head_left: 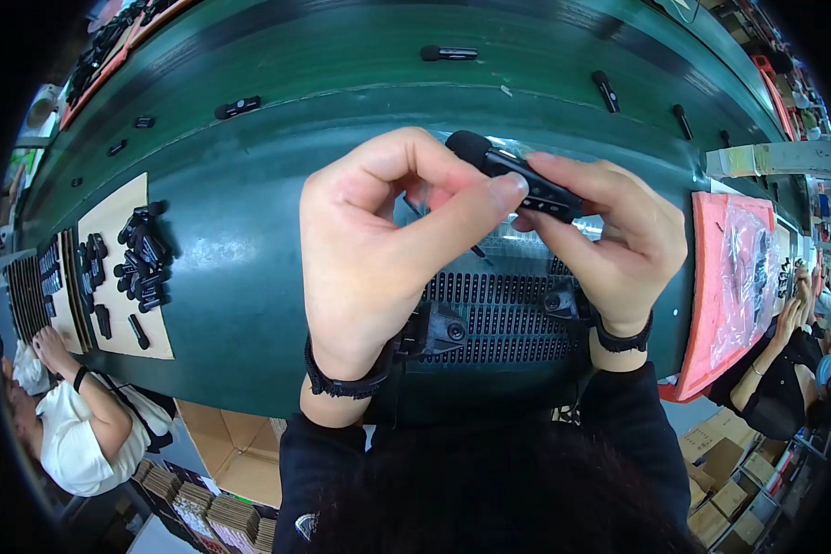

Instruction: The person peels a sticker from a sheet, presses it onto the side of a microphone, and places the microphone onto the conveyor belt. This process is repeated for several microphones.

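A small black clip-on microphone (547, 196) with a rounded foam tip is held between my two hands above the green bench. My left hand (379, 240) pinches its middle between thumb and forefinger, close to the foam end. The fingers of my right hand (619, 217) grip the opposite end, with the thumb underneath. A thin dark tip (477, 251) shows below my left thumb; I cannot make out what it belongs to. Under the hands lies a sheet (499, 319) bearing rows of small black pieces, partly hidden by my wrists and the black devices strapped there.
Several similar microphones, one (450, 54) straight ahead, lie spaced along the green far strip. At left, a cardboard sheet (157, 332) bears a pile of black microphones (141, 258). A pink foam-edged tray (702, 286) with clear plastic stands right. People work at both sides.
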Available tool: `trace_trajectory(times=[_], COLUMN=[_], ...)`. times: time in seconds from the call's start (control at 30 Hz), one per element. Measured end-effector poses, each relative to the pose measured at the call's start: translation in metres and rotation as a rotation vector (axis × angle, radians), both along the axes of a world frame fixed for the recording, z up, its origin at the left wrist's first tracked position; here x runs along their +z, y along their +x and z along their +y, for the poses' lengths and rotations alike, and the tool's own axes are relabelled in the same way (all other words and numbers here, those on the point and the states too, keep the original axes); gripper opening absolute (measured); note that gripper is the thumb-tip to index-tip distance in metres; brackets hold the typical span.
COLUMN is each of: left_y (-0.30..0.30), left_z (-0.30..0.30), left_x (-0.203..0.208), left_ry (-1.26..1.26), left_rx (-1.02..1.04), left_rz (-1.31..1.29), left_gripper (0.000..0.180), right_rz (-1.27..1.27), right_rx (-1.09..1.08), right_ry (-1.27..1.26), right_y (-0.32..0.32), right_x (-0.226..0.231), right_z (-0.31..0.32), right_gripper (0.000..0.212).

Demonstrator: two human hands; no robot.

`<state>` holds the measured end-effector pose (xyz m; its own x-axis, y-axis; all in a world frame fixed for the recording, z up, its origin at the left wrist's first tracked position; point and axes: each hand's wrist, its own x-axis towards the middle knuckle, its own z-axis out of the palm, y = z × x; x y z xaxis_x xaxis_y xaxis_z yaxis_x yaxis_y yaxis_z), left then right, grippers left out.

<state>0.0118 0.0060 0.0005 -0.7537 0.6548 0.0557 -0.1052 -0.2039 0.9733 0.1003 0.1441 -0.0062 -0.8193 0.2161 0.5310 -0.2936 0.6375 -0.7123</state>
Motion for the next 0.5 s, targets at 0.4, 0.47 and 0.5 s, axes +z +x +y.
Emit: trace_trajectory(times=[0.4,0.47,0.5], left_y=[-0.0029,-0.0036,-0.0039], left_z=[0.0022,0.0018,0.0016], left_x=[-0.0016,-0.0009,-0.0007], left_ry=[-0.008,-0.019,-0.024], left_rx=[-0.022,-0.043,-0.053], left_rz=[-0.014,-0.02,-0.024], left_gripper=[0.011,0.012,0.012], right_rz=[0.006,0.014,0.023], right_rx=[-0.009,-0.003,0.003], right_ry=[-0.004,0.02,0.044], right_y=[0.0045,0.004,0.0036], right_x=[0.0025,0.0034,0.0037], right_z=[0.0003,0.0009,0.0012], right_gripper=[0.03,0.03,0.03])
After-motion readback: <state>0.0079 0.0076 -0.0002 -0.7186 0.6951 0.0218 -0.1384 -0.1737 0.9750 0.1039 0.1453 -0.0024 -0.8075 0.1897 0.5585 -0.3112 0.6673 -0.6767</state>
